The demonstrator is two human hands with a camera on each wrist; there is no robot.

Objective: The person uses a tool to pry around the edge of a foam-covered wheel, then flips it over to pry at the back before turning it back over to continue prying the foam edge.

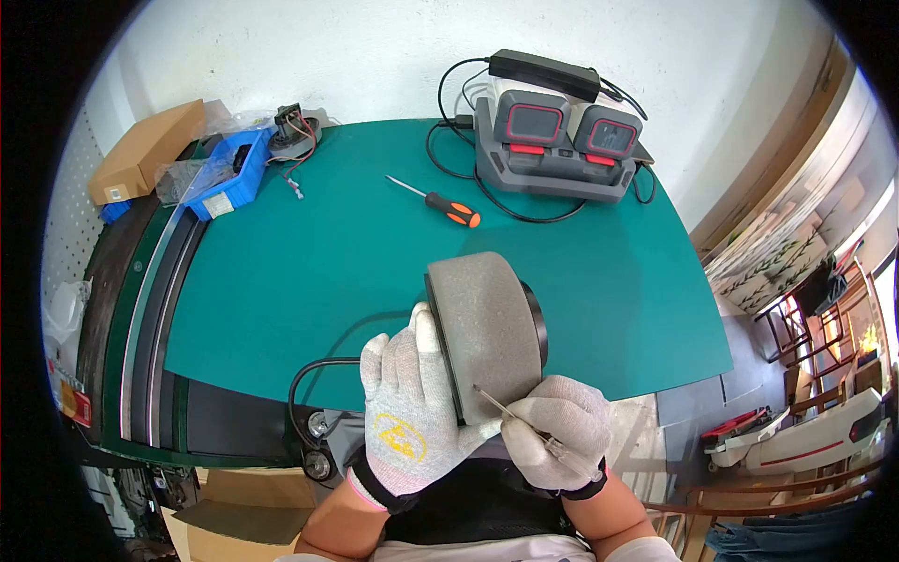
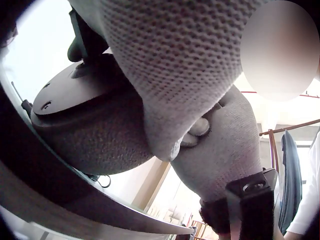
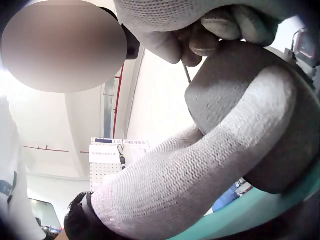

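A thick grey drum-shaped piece with a rough surface and black plates on its sides is held up over the front part of the table. My gloved left hand grips it from the left, fingers along its flat side and thumb at the lower edge. Between the thumb and fingers of my gloved right hand is pinched a thin metal tool, its tip right at the drum's grey surface. Most of the tool is hidden in that hand. In the right wrist view, the drum sits between both gloves.
On the green tabletop lies an orange-and-black screwdriver. A dual battery charger with cables stands at the back right. Back left are a blue bin, a cardboard box and a wired part. A black cable loops near the front edge.
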